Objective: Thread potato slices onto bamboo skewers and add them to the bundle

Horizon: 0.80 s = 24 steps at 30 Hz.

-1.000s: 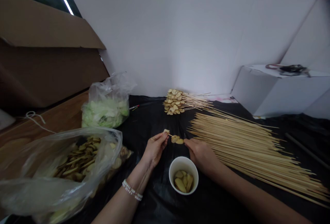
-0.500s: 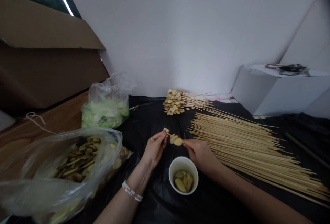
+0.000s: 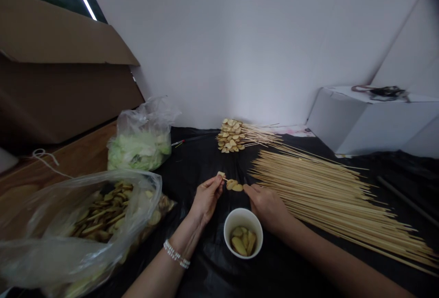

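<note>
My left hand [image 3: 206, 196] pinches a potato slice [image 3: 221, 174] at the tip of a thin bamboo skewer. Two more slices [image 3: 234, 185] sit threaded on that skewer, just right of my left fingers. My right hand [image 3: 265, 204] is closed around the skewer's other end. Below and between the hands stands a small white bowl [image 3: 227, 225] with several potato slices in it.
A large pile of bare skewers [image 3: 329, 199] spreads to the right on the black sheet [image 3: 206, 151]. Finished potato skewers [image 3: 236, 135] lie at the back. A plastic bag of slices [image 3: 99, 218] and a bag of greens [image 3: 140, 145] sit left. A white box [image 3: 363, 122] stands back right.
The hands stay almost in place; the threaded slices have shifted slightly along the skewer toward my left hand.
</note>
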Each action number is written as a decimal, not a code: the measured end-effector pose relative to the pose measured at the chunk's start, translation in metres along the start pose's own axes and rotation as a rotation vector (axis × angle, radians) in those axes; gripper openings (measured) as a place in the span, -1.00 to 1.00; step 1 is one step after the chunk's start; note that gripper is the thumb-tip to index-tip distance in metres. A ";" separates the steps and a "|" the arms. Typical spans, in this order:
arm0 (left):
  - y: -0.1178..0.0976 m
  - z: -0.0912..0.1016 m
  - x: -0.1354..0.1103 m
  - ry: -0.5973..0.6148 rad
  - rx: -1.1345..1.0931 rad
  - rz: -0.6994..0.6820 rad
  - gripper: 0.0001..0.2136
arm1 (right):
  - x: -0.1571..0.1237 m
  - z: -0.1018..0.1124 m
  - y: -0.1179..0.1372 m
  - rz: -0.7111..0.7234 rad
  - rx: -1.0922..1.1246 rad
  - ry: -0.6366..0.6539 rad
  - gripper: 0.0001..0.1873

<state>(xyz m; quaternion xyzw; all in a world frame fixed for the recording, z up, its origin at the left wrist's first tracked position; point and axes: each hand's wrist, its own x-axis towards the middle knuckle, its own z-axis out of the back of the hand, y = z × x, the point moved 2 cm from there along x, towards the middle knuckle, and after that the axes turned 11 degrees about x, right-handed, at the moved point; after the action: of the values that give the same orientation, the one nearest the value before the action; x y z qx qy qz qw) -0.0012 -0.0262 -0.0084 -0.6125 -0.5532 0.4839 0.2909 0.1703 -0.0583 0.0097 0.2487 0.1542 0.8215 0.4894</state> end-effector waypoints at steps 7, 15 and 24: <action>0.001 -0.001 -0.002 0.048 0.026 -0.015 -0.83 | 0.005 0.001 -0.005 -0.031 0.167 0.056 -0.66; 0.001 -0.003 -0.002 0.054 -0.007 -0.015 -0.80 | 0.002 0.002 -0.003 0.013 -0.037 0.001 -0.72; -0.005 -0.006 -0.013 0.320 -0.018 0.085 -0.82 | 0.004 0.010 -0.006 0.138 0.330 -0.135 -0.71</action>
<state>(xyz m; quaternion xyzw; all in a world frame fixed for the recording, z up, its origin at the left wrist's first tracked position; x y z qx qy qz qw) 0.0027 -0.0364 0.0019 -0.7073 -0.4778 0.3870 0.3488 0.1787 -0.0516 0.0157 0.3901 0.2360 0.7982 0.3937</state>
